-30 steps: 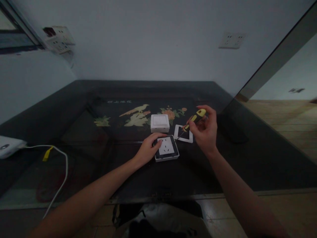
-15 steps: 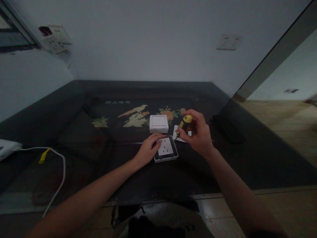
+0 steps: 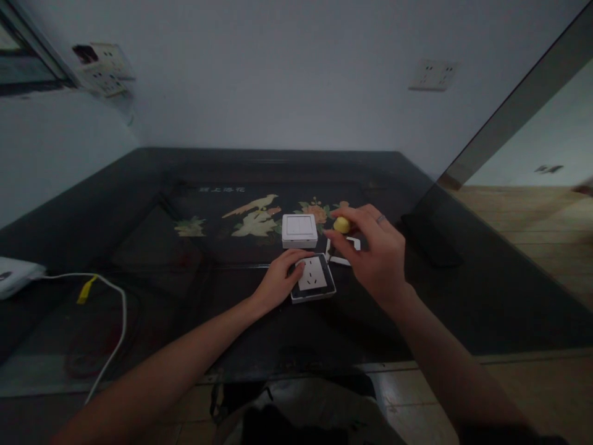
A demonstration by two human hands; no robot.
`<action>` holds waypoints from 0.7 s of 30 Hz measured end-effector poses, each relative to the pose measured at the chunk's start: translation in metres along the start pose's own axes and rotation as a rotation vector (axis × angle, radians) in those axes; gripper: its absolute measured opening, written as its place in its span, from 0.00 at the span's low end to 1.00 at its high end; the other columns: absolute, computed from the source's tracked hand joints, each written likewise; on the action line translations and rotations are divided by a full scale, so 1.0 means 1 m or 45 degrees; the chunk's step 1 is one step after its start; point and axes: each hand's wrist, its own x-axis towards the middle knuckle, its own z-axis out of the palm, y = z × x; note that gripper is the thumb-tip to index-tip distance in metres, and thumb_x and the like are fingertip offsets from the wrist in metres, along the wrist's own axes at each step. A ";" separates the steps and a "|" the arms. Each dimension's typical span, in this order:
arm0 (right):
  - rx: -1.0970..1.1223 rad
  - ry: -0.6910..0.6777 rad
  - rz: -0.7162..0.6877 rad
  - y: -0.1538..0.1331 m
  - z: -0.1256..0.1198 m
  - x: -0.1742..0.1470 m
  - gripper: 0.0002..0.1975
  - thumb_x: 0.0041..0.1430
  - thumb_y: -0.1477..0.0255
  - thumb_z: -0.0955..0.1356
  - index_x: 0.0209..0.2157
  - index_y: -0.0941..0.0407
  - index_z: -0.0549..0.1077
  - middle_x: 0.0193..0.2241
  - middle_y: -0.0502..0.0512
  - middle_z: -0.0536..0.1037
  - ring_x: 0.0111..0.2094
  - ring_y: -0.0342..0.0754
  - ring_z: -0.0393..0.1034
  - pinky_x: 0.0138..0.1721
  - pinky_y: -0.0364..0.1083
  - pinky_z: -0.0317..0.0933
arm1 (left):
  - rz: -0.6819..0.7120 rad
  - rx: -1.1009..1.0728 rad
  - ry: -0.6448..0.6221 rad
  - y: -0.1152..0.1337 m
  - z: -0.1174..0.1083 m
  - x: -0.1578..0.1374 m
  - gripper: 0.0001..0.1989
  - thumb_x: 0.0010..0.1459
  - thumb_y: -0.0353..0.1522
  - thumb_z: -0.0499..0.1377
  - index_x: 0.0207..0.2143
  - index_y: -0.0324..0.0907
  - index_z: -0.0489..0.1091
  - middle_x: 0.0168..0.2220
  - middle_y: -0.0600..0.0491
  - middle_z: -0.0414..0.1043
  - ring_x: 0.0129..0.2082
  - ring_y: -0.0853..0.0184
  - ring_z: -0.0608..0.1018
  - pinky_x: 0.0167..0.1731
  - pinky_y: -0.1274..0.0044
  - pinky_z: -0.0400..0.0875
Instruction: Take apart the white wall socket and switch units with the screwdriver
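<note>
My left hand (image 3: 278,276) is closed on a white power socket (image 3: 314,276) with a dark border. The thumb presses on its face and the fingers reach over its far left edge. My right hand (image 3: 373,250) pinches a screwdriver (image 3: 342,225) by its handle, whose yellow rounded end faces up. Its shaft slants down to the socket's upper right corner; the exact contact of the tip is too small to tell. Just behind the socket rests a white wall switch on a box (image 3: 299,230). A white frame (image 3: 356,241) lies partly hidden beneath my right hand.
The dark glossy table (image 3: 222,334) has a bird-and-flower picture and stands against the wall. A dark flat object (image 3: 430,241) lies at the right. On the left, a white cable (image 3: 124,315) with a yellow tag runs from a white device (image 3: 18,277).
My right hand has turned about the screwdriver, and the fingers now cover more of the handle, which stands more upright. My left hand and the socket keep their places; the view shifts slightly.
</note>
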 end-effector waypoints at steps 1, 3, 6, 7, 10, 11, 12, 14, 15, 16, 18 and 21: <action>0.060 -0.017 0.029 0.000 -0.001 0.001 0.07 0.62 0.71 0.68 0.42 0.55 0.74 0.36 0.56 0.79 0.37 0.50 0.75 0.36 0.47 0.70 | -0.003 0.003 -0.004 0.001 0.000 0.000 0.15 0.64 0.30 0.51 0.50 0.42 0.73 0.50 0.47 0.73 0.52 0.59 0.74 0.54 0.65 0.66; 0.171 -0.093 0.066 0.001 -0.003 0.003 0.10 0.62 0.73 0.67 0.46 0.54 0.74 0.39 0.55 0.79 0.39 0.49 0.75 0.39 0.47 0.71 | -0.009 0.009 -0.011 0.002 -0.001 0.000 0.15 0.64 0.30 0.51 0.49 0.43 0.73 0.50 0.47 0.74 0.52 0.59 0.74 0.55 0.65 0.66; 0.264 -0.234 0.096 0.004 -0.008 0.004 0.14 0.64 0.74 0.64 0.51 0.52 0.72 0.45 0.54 0.79 0.44 0.50 0.75 0.43 0.49 0.70 | -0.011 0.019 -0.013 0.002 -0.001 0.001 0.15 0.65 0.31 0.51 0.49 0.43 0.73 0.49 0.47 0.74 0.52 0.59 0.74 0.54 0.65 0.66; 0.268 -0.271 0.108 0.006 -0.009 0.005 0.15 0.65 0.74 0.63 0.52 0.52 0.71 0.47 0.55 0.79 0.45 0.50 0.75 0.44 0.49 0.70 | -0.011 0.021 -0.011 0.002 -0.001 0.001 0.15 0.65 0.31 0.51 0.49 0.43 0.73 0.49 0.47 0.74 0.52 0.59 0.74 0.54 0.65 0.66; 0.202 -0.250 0.135 0.011 -0.007 0.005 0.14 0.65 0.72 0.63 0.51 0.53 0.71 0.46 0.56 0.79 0.44 0.51 0.75 0.44 0.50 0.70 | -0.010 0.026 0.000 0.001 -0.001 0.001 0.14 0.64 0.31 0.52 0.49 0.42 0.73 0.49 0.47 0.74 0.51 0.59 0.74 0.54 0.65 0.67; 0.163 -0.195 0.127 0.012 -0.004 0.004 0.13 0.64 0.70 0.65 0.50 0.53 0.71 0.44 0.57 0.79 0.43 0.52 0.75 0.44 0.50 0.69 | -0.009 0.026 0.003 0.001 0.000 0.001 0.14 0.64 0.30 0.52 0.49 0.42 0.73 0.49 0.47 0.74 0.51 0.59 0.74 0.54 0.65 0.67; 0.124 -0.125 0.114 0.013 -0.001 0.005 0.11 0.62 0.69 0.67 0.47 0.53 0.73 0.42 0.57 0.79 0.42 0.52 0.74 0.43 0.50 0.69 | -0.007 0.026 0.006 0.000 0.000 0.001 0.14 0.64 0.30 0.52 0.49 0.42 0.73 0.48 0.47 0.74 0.51 0.59 0.74 0.54 0.65 0.67; 0.085 0.007 0.102 0.014 0.005 0.006 0.09 0.58 0.68 0.71 0.41 0.53 0.74 0.37 0.56 0.77 0.39 0.52 0.73 0.40 0.49 0.70 | -0.002 0.023 0.008 0.000 0.001 0.001 0.14 0.64 0.30 0.52 0.48 0.42 0.73 0.48 0.47 0.74 0.51 0.59 0.74 0.54 0.65 0.67; 0.091 0.038 0.112 0.015 0.008 0.007 0.08 0.57 0.69 0.71 0.39 0.53 0.75 0.35 0.55 0.76 0.37 0.51 0.72 0.37 0.49 0.70 | -0.001 0.021 0.009 0.000 0.001 0.001 0.14 0.64 0.30 0.52 0.48 0.42 0.72 0.48 0.47 0.74 0.51 0.59 0.74 0.54 0.65 0.67; 0.113 0.044 0.130 0.015 0.009 0.009 0.07 0.56 0.70 0.72 0.38 0.53 0.75 0.34 0.54 0.75 0.35 0.50 0.72 0.35 0.48 0.70 | -0.001 0.020 0.009 0.000 0.001 0.001 0.14 0.63 0.30 0.52 0.48 0.43 0.72 0.48 0.47 0.74 0.51 0.59 0.74 0.54 0.65 0.67; 0.202 -0.020 0.174 0.015 0.008 0.014 0.08 0.56 0.71 0.72 0.40 0.53 0.76 0.33 0.52 0.75 0.33 0.47 0.71 0.34 0.46 0.71 | -0.002 0.017 0.006 0.000 0.000 0.002 0.14 0.63 0.29 0.52 0.48 0.43 0.72 0.48 0.47 0.74 0.51 0.59 0.74 0.53 0.65 0.67; 0.400 -0.293 0.195 0.017 -0.001 0.024 0.13 0.57 0.74 0.70 0.45 0.54 0.76 0.38 0.53 0.79 0.37 0.48 0.74 0.40 0.48 0.72 | -0.005 0.019 -0.001 0.001 0.000 0.002 0.14 0.63 0.30 0.53 0.48 0.43 0.73 0.48 0.47 0.74 0.50 0.59 0.75 0.53 0.65 0.67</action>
